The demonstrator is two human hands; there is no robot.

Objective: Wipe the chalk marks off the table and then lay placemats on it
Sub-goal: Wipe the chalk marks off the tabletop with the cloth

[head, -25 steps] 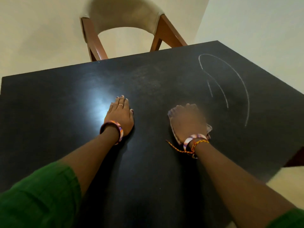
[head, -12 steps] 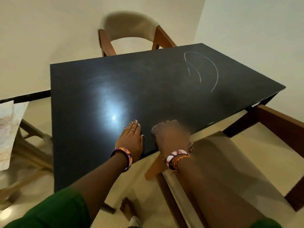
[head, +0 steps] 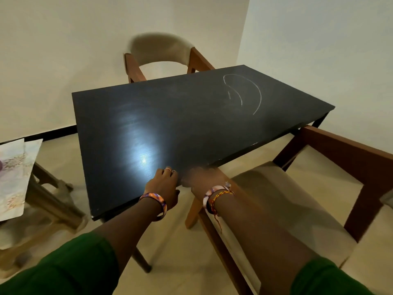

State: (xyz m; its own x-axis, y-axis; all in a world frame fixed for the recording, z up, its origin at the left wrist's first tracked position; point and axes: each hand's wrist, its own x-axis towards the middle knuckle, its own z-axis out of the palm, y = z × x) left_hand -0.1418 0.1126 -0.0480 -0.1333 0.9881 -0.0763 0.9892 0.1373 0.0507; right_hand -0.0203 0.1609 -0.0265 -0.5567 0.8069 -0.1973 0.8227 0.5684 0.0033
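My left hand rests with relaxed fingers on the near edge of the black table. My right hand, just beside it, is blurred; I cannot tell its grip. Chalk marks remain at the far right.
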